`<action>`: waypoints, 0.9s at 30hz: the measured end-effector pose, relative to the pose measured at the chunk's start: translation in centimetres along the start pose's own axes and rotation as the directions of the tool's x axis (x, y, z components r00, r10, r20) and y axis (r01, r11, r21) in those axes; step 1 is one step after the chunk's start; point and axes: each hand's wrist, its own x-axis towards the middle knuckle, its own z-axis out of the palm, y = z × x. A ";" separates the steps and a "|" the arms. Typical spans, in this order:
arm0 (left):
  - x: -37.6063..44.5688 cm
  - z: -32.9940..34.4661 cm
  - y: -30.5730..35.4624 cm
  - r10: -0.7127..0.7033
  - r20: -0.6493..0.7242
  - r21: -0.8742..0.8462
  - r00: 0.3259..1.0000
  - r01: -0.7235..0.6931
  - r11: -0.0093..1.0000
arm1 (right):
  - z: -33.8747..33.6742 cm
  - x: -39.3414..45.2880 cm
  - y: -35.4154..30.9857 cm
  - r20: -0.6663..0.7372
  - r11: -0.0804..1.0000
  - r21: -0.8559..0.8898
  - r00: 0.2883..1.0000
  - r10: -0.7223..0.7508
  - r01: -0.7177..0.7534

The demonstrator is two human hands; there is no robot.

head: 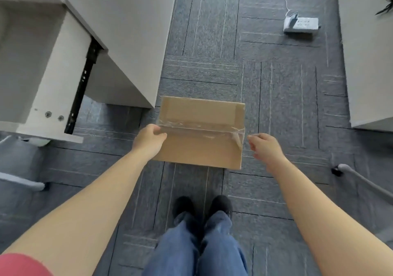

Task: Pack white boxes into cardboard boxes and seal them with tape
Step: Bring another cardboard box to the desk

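Taped cardboard box (200,133), long axis left-right. Left hand (148,137) grips its left end; right hand (263,148), loosely curled, seemingly empty, just off the right end.

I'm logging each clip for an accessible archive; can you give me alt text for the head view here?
A person standing on grey carpet holds a closed cardboard box, sealed along its top seam with clear tape; the left hand grips its left edge, while the right hand hovers just off its right side. A white desk stands to the left.
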 end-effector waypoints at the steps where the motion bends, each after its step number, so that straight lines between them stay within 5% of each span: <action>1: 1.9 1.2 -0.7 -0.001 -0.009 0.014 1.000 0.001 1.000 | 0.7 1.7 1.0 -0.015 1.000 -0.009 1.000 -0.004 0.004; 13: 15.9 11.0 -8.0 -0.181 -0.131 -0.235 0.975 0.147 0.961 | 7.7 15.6 9.6 -0.105 0.987 0.155 0.993 0.057 -0.041; 27: 2.2 -0.7 1.0 -0.088 -0.139 -0.358 0.986 0.033 0.933 | -2.0 -0.1 -2.1 -0.219 0.982 0.178 0.975 -0.024 0.064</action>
